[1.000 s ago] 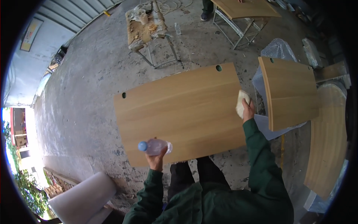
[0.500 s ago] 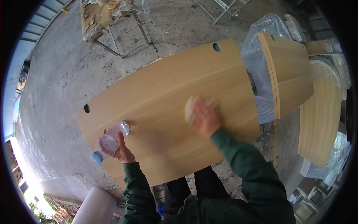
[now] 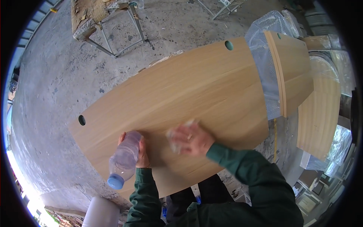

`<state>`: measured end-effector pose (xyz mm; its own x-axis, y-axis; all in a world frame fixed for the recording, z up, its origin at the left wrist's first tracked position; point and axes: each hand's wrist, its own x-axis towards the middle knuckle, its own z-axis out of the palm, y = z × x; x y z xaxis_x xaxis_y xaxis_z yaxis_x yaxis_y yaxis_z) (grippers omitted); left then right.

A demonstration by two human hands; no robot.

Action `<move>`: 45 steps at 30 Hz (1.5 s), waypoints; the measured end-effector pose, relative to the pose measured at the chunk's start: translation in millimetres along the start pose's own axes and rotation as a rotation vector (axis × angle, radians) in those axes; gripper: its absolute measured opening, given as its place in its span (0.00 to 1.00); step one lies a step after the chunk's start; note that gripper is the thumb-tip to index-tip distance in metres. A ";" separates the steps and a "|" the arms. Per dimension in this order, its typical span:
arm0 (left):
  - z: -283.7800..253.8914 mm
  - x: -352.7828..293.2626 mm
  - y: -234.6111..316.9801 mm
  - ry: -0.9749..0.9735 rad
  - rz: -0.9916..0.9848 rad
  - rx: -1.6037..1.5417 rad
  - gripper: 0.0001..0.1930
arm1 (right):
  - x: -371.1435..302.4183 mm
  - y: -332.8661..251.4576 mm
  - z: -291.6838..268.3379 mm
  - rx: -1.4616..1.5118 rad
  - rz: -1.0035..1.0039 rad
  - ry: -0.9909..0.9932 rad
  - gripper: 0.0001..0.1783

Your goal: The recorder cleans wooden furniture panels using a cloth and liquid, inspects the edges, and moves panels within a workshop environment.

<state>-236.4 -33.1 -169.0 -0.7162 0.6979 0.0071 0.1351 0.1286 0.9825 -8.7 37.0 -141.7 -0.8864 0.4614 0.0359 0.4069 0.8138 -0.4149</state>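
Observation:
A large light-brown wooden panel point(image 3: 170, 90) lies in front of me, with a dark round hole near each of its two far corners. My left hand point(image 3: 142, 153) is wrapped around a clear plastic bottle point(image 3: 126, 155), tilted so its blue cap points down and toward me at the left. My right hand point(image 3: 196, 140), blurred by motion, presses a pale crumpled cloth point(image 3: 172, 139) on the panel's near middle. The hand covers most of that cloth.
Bubble wrap point(image 3: 266, 64) and more wooden panels point(image 3: 297, 72) stand at the right. A worn metal-legged stand point(image 3: 89, 24) is at the far left, a folding frame point(image 3: 227, 7) at the far side. A white roll point(image 3: 101, 212) is at the lower left, on concrete floor point(image 3: 53, 106).
My right hand has slid the cloth left and nearer to me across the panel. My left hand has brought the bottle a little to the right and nearer.

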 end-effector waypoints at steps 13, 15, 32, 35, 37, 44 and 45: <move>2.4 0.7 6.1 0.015 0.058 0.015 0.31 | 139.0 12.2 -8.4 0.016 0.188 0.268 0.26; 3.4 1.0 6.7 0.004 0.023 -0.006 0.31 | 139.8 25.9 -11.8 0.033 -0.016 0.241 0.24; 7.7 0.3 2.2 0.040 0.086 -0.024 0.31 | 131.2 27.6 -8.0 -0.009 0.171 0.141 0.30; 11.0 -1.4 6.8 0.035 0.042 -0.052 0.31 | 124.5 107.4 -62.0 -0.228 0.530 0.224 0.28; 17.1 -4.4 4.7 0.024 0.046 -0.051 0.31 | 96.6 181.9 -71.3 -0.571 0.777 0.481 0.28; 2.9 1.4 3.3 0.044 0.022 -0.050 0.32 | 15.5 112.9 -52.2 -0.260 0.681 0.175 0.36; 5.2 -0.3 4.3 0.037 -0.029 -0.045 0.33 | 0.8 122.9 -62.2 -0.276 0.682 0.144 0.36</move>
<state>-232.0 -29.1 -165.7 -0.7442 0.6677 -0.0158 0.0831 0.1161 0.9898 54.3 159.3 -136.1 -0.3879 0.9215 -0.0212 0.9131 0.3810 -0.1453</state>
